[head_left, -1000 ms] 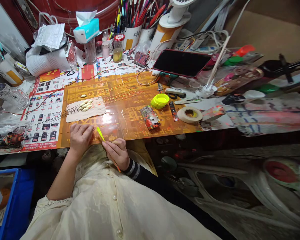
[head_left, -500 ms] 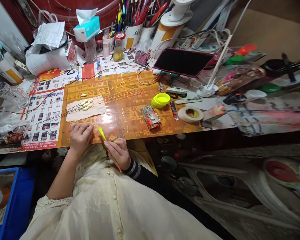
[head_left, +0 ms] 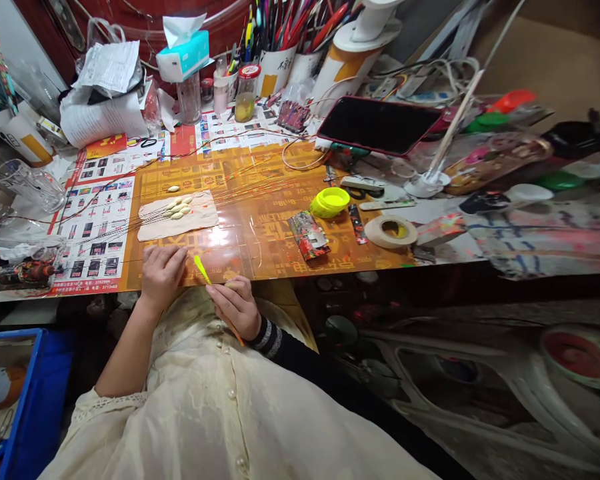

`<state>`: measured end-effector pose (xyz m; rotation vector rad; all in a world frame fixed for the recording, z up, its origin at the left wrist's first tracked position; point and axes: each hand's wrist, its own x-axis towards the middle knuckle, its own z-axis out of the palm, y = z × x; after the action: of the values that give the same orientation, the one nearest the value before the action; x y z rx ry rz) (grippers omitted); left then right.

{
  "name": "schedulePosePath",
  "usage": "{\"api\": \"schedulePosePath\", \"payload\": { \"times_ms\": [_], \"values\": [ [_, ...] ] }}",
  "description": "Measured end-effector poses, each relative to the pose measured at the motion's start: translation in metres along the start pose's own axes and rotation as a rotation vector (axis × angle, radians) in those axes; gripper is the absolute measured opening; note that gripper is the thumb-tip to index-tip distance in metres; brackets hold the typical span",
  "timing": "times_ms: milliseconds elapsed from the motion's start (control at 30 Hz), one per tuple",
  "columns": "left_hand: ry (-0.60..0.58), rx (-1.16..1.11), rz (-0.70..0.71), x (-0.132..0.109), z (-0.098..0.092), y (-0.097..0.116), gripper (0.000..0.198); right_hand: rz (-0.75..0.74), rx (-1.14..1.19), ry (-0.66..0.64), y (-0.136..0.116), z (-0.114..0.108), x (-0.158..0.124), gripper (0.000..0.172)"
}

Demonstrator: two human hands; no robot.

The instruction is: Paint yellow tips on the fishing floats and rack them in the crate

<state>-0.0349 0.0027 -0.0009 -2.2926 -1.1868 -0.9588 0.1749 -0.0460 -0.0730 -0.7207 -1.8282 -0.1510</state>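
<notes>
My right hand (head_left: 235, 308) pinches a thin neon-yellow rod (head_left: 201, 270) with an orange lower end, just off the front edge of the orange printed mat (head_left: 265, 257). My left hand (head_left: 163, 277) rests on the mat near the rod's tip, and I see nothing in it. Beyond it lies a beige cloth (head_left: 200, 223) carrying several cream seed-shaped pieces (head_left: 177, 209). One more such piece (head_left: 173, 189) sits on the mat. Fine wires (head_left: 245, 187) stretch across the mat and the cloth.
On the mat lie a lime-yellow coil (head_left: 330, 202) and a printed packet (head_left: 309, 235). A tape roll (head_left: 391, 232), a phone (head_left: 379, 125) and pen cups (head_left: 275, 70) stand further off. A blue crate (head_left: 40, 407) sits below the table at lower left.
The whole scene has shifted slightly in view as my head moved. Both hands and the yellow rod stay about where they were.
</notes>
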Motion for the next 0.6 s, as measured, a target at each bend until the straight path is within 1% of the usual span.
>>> {"api": "schedulePosePath", "payload": {
  "times_ms": [233, 467, 600],
  "values": [
    [0.042, 0.008, 0.040, 0.0020, -0.0018, 0.0025, 0.023, -0.008, -0.035, -0.023, -0.0028, 0.0024, 0.0044, 0.062],
    [0.028, -0.030, 0.003, -0.0002, -0.0008, 0.0015, 0.023, 0.003, -0.074, -0.057, -0.0023, 0.0050, -0.0001, 0.053],
    [0.025, -0.032, -0.003, -0.0013, -0.0003, 0.0015, 0.023, 0.022, -0.072, -0.073, -0.0018, 0.0074, -0.0034, 0.058]
  ]
}}
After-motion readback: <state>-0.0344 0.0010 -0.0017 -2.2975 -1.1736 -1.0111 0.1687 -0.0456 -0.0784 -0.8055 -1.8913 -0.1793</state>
